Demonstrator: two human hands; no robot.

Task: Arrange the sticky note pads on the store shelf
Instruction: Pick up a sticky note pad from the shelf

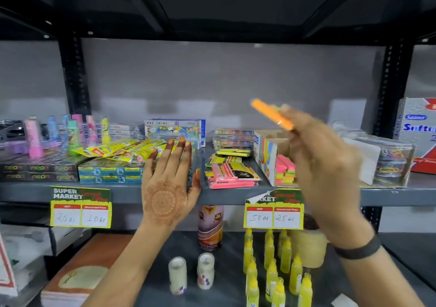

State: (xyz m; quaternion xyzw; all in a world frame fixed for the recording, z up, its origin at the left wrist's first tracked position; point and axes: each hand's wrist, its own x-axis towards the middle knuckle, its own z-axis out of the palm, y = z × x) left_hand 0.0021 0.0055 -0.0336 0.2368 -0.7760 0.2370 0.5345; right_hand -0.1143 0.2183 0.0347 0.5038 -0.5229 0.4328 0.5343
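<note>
broadly, a dark metal rack with flat grey shelves [389, 194] fills the view, its slotted black uprights rising at either side and a smooth grey panel behind. on the middle shelf, left of centre, lie flat black boxes [35, 171] marked neon, with glossy yellow packets [122, 149] heaped on blue boxes beside them. right of centre stands an open cardboard box [269, 155], its side printed in bright colours, with square pads of pink, green and orange paper stacked inside [286, 168]. just left of the box, a loose pile of wrapped sticky note pads [232, 172] in pink and yellow sits near the shelf's front edge, some tilted across others. the right hand [323, 165], blurred, is raised in front of the box with a dark band at the wrist; its fingers are closed on a thin orange sticky note pad [271, 114], which is held tilted in the air above the box, clear of the shelf. the left hand [167, 184], with a round brown pattern on its back, is spread flat with fingers apart, holding nothing, its fingertips over the yellow packets. two yellow paper price tags [81, 207] with handwritten numbers hang from the shelf edge. below, small yellow plastic bottles [271, 273] stand in rows.
</note>
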